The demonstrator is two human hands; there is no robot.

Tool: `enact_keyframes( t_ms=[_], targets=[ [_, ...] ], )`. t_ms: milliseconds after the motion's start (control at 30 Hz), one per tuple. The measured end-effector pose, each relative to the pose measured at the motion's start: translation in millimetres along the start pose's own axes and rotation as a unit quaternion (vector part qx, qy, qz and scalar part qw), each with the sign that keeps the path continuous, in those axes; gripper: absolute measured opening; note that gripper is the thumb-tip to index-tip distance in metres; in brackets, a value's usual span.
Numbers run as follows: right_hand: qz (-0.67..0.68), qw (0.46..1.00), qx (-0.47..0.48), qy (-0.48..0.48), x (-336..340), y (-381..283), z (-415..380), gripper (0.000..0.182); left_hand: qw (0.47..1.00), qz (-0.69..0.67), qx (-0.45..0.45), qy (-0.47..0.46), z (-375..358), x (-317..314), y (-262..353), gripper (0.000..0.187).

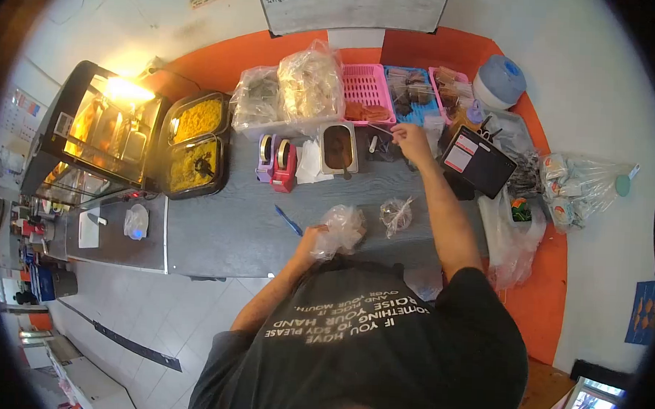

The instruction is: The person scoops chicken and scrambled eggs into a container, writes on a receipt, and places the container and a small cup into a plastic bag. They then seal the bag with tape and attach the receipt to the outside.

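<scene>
My left hand (313,242) is closed on a crumpled clear plastic bag (341,231) near the counter's front edge; what the bag contains I cannot make out. My right hand (412,142) is stretched to the back of the counter, its fingers pinching a thin pale strip (380,128). Left of it stands a metal pan (338,148) of brown sauce with a utensil in it. Between my arms lies a tied clear bag (396,216) with something dark inside. A blue pen (289,220) rests beside my left hand.
Two tape dispensers (284,170) stand left of the pan. Farther left are trays of yellow food (200,118) and a lit warming cabinet (100,132). Along the back are a bin of plastic bags (258,128) and a pink basket (366,82). A tablet (479,161) stands right of my right arm.
</scene>
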State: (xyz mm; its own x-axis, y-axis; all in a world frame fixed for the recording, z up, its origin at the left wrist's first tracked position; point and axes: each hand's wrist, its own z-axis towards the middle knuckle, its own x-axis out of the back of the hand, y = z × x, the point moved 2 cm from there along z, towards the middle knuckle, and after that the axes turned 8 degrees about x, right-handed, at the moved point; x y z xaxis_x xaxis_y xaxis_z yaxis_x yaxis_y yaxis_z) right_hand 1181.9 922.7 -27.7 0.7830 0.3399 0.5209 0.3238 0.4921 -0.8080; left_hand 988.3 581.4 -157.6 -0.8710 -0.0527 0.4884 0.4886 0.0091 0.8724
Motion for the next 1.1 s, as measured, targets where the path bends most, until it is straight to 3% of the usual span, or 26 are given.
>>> enact_keyframes(
  t_ms=[33, 67, 133, 200, 267, 333, 367, 433, 500, 567, 600, 633, 667, 700, 733, 800, 867, 900, 933, 967, 1033, 1100],
  targets=[
    [0.054, 0.999, 0.008, 0.001, -3.0, -17.8, -14.6, 0.020, 0.996, -0.058, 0.063, -0.007, -1.0, -8.8, -18.4, 0.015],
    [0.108, 0.994, 0.017, 0.002, -10.7, -37.6, -33.0, 0.021, 0.996, -0.059, 0.064, -0.003, -0.9, -1.5, 1.1, 0.015],
    [0.083, 0.995, 0.014, -0.044, -39.1, -61.9, -75.4, 0.020, 0.997, 0.070, 0.015, -0.006, 3.3, 24.7, 67.7, 0.017],
    [0.093, 0.987, -0.017, -0.132, -71.5, -83.3, -121.9, 0.018, 0.997, 0.079, 0.018, -0.006, 2.1, 22.0, 65.4, 0.018],
    [0.030, 0.982, 0.073, -0.171, -113.4, -70.9, -158.0, 0.020, 0.996, 0.089, 0.025, -0.011, 2.0, 19.5, 65.8, 0.019],
    [0.023, 0.976, 0.107, -0.188, -134.1, -56.0, -176.0, 0.020, 0.975, 0.213, -0.066, 0.007, 5.5, 19.5, 75.9, 0.021],
    [0.012, 0.968, 0.146, -0.203, -139.0, -53.0, -185.1, 0.020, 0.975, 0.212, -0.061, 0.000, 6.6, 22.4, 88.8, 0.021],
    [0.037, 0.966, 0.123, -0.226, -141.4, -39.6, -188.3, 0.021, 0.966, 0.235, -0.048, 0.101, 4.2, 27.1, 111.6, 0.021],
    [-0.024, 0.953, 0.191, -0.233, -139.9, -36.5, -188.5, 0.020, 0.983, 0.160, -0.007, 0.093, -3.6, 4.0, 41.9, 0.021],
    [-0.014, 0.953, 0.186, -0.241, -120.7, -52.2, -185.6, 0.022, 0.972, -0.039, 0.212, 0.091, -9.3, -6.6, 14.0, 0.025],
    [0.015, 0.959, 0.135, -0.250, -115.1, -57.6, -185.4, 0.021, 0.973, 0.140, 0.183, 0.003, -2.4, 13.1, 70.3, 0.026],
    [0.044, 0.961, 0.084, -0.259, -106.6, -62.8, -185.2, 0.020, 0.973, 0.137, 0.184, 0.001, -1.1, 10.1, 83.8, 0.026],
    [0.042, 0.961, 0.082, -0.260, -92.3, -73.2, -184.1, 0.020, 0.980, 0.066, 0.164, 0.091, 1.7, 8.3, 93.9, 0.023],
    [0.009, 0.985, 0.126, -0.117, -71.2, -87.2, -181.2, 0.021, 0.973, -0.006, 0.141, 0.181, 3.3, 6.5, 98.4, 0.024],
    [-0.024, 0.985, 0.168, 0.028, -54.5, -94.8, -180.6, 0.023, 0.970, 0.010, 0.146, 0.195, -0.9, 3.5, 79.3, 0.029],
    [-0.100, 0.951, 0.132, 0.262, -17.4, -78.0, -179.6, 0.023, 0.970, 0.003, 0.152, 0.191, -6.7, 2.5, 78.7, 0.031],
    [-0.225, 0.894, -0.031, 0.385, -1.6, -33.4, -184.4, 0.022, 0.969, -0.005, 0.161, 0.186, -13.4, -1.9, 74.8, 0.032],
    [-0.226, 0.896, -0.030, 0.381, 3.2, -4.1, -187.6, 0.022, 0.966, -0.006, 0.172, 0.193, -14.1, -4.4, 68.3, 0.034],
    [-0.049, 0.945, -0.139, 0.291, 3.6, 34.4, -189.6, 0.022, 0.962, -0.007, 0.183, 0.201, -13.4, -6.8, 64.4, 0.035],
    [0.130, 0.943, -0.242, 0.185, 1.5, 46.3, -188.8, 0.023, 0.961, -0.009, 0.186, 0.204, -12.1, -6.9, 68.5, 0.035],
    [0.171, 0.941, -0.236, 0.170, 4.7, 46.0, -185.2, 0.021, 0.961, 0.061, 0.186, 0.192, -9.9, -4.4, 75.3, 0.036],
    [0.212, 0.936, -0.234, 0.157, 4.2, 35.7, -183.3, 0.019, 0.962, 0.048, 0.176, 0.201, -8.5, -4.2, 77.8, 0.036]
  ],
)
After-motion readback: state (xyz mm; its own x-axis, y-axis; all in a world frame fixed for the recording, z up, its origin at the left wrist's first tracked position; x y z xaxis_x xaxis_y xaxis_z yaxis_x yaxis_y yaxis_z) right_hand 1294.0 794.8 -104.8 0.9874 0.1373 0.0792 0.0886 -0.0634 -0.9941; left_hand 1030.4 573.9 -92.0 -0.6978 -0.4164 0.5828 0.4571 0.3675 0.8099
